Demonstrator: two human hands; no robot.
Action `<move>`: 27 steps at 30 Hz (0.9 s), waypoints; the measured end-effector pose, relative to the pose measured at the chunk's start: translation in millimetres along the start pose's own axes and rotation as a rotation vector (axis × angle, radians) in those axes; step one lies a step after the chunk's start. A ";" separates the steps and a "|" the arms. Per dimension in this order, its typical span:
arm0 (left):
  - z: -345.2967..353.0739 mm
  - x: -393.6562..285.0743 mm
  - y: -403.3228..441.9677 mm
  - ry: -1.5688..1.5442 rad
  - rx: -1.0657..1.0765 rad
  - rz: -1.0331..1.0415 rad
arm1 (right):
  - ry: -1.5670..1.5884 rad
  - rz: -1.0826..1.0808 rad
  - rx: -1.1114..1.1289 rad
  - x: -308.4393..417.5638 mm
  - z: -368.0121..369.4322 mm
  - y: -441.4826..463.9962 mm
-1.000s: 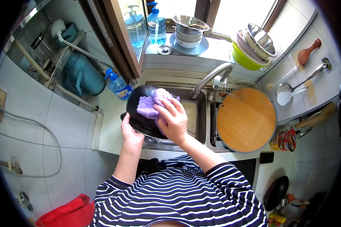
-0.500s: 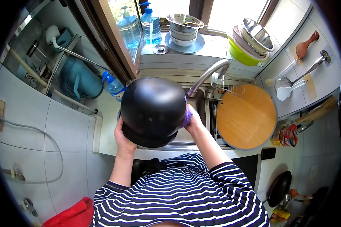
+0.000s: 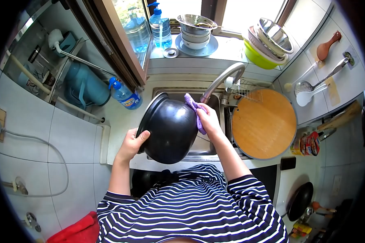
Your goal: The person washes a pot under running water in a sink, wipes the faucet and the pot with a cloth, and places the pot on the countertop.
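A shiny black pot [image 3: 170, 131], handleless as far as I can see, is held tilted on its side over the sink [image 3: 205, 150], its rim turned to the left and its rounded outside toward me. My left hand [image 3: 130, 143] is closed on the rim, thumb on the outer wall and fingers hidden behind. My right hand [image 3: 209, 120] grips a purple cloth [image 3: 195, 111], which lies against the right side of the pot. The inside of the pot cannot be seen.
A curved faucet [image 3: 225, 79] arches behind the pot. Right of the sink lies a round wooden board [image 3: 264, 124]. A blue-pump soap bottle [image 3: 125, 95] stands at left. Stacked bowls [image 3: 195, 36] and a green basin stack [image 3: 263, 54] sit on the windowsill.
The pot has turned from bottom-up to lying on its side, rim to the left, and now sits slightly lower. More of the purple cloth shows in my right hand.
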State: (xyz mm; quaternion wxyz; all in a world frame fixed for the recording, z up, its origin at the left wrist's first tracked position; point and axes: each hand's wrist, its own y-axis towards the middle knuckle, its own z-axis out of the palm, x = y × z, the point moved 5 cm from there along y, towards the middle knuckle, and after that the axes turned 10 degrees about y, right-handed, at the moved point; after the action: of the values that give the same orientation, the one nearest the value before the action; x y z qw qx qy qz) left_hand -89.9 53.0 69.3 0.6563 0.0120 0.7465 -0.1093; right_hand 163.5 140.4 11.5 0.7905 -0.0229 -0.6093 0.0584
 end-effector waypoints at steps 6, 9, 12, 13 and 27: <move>6.7 -15.0 -1.9 0.127 0.045 0.034 | -0.275 -0.333 -0.066 41.0 24.1 -28.0; 13.7 -13.4 3.2 0.156 0.064 0.043 | -0.514 -0.561 -0.030 74.2 51.5 -51.9; 31.9 -6.8 7.1 0.320 0.057 0.076 | -0.734 -0.674 0.094 81.6 88.2 -71.0; 33.9 -8.4 5.3 0.317 0.019 0.102 | -0.793 -0.682 0.079 82.2 95.1 -72.6; 36.4 -35.7 -36.5 0.584 -0.049 0.350 | -0.548 0.143 0.352 42.7 60.5 67.0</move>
State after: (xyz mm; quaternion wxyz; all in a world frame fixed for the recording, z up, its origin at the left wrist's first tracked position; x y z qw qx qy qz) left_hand -55.3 15.4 105.7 0.4238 0.1549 0.8919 0.0309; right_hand 111.4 209.9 60.8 0.5829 0.0878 -0.7767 0.2219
